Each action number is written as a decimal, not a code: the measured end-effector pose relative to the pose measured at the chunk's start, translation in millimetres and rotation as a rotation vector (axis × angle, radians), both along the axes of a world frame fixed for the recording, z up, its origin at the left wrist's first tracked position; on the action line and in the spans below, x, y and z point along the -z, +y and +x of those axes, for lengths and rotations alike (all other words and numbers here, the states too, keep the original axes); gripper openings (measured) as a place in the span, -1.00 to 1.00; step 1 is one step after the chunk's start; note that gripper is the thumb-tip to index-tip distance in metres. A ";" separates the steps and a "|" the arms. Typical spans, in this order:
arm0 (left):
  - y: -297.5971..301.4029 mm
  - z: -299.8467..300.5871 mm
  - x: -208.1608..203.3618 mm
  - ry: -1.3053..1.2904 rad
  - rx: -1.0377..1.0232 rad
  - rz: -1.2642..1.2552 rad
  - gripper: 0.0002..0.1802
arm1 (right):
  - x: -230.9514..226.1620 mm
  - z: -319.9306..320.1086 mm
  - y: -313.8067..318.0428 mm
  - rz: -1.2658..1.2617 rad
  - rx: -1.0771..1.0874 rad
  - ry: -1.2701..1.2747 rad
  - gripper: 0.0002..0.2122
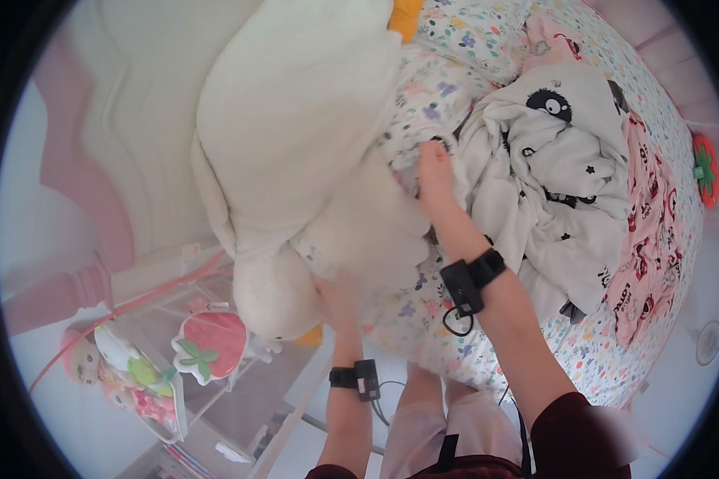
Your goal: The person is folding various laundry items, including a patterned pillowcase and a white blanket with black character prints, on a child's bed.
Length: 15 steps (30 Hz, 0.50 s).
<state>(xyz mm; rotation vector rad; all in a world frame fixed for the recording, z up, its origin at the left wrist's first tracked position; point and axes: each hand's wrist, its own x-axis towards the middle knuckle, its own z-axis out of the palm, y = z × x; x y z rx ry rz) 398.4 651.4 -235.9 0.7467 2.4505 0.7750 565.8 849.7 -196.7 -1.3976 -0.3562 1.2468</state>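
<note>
A large white plush duck (pixel 295 120) lies along the left side of the bed, with its head (pixel 272 291) toward me and an orange beak showing below. My left hand (pixel 331 295) is beside the head, its fingers blurred and partly hidden, so its hold cannot be made out. In the middle of the bed, my right hand (pixel 434 169) is closed on a bunched piece of floral cloth (pixel 415 136). That cloth lies against the duck's right side. Both my wrists carry black strapped devices.
Right of my right hand, a white blanket with black figures (pixel 551 176) lies crumpled over pink printed cloth (pixel 651 239). Floral bedding (pixel 407 335) reaches the near edge. At the lower left, a clear storage rack (pixel 256 383) stands beside the bed, with a strawberry-shaped item (pixel 212 343) and dolls (pixel 128 375).
</note>
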 end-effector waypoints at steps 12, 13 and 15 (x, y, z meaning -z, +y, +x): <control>-20.4 -51.2 57.0 0.108 0.113 0.104 -0.10 | 56.7 -11.5 -74.8 -0.265 -0.474 -0.482 -0.71; -28.0 -74.9 55.5 0.054 0.036 0.084 -0.15 | 58.5 -36.4 -95.8 -0.242 -0.508 -0.510 -0.72; 12.8 -41.2 -8.8 -0.105 0.033 -0.061 -0.21 | 73.6 -29.8 -112.4 -0.251 -0.487 -0.610 -0.72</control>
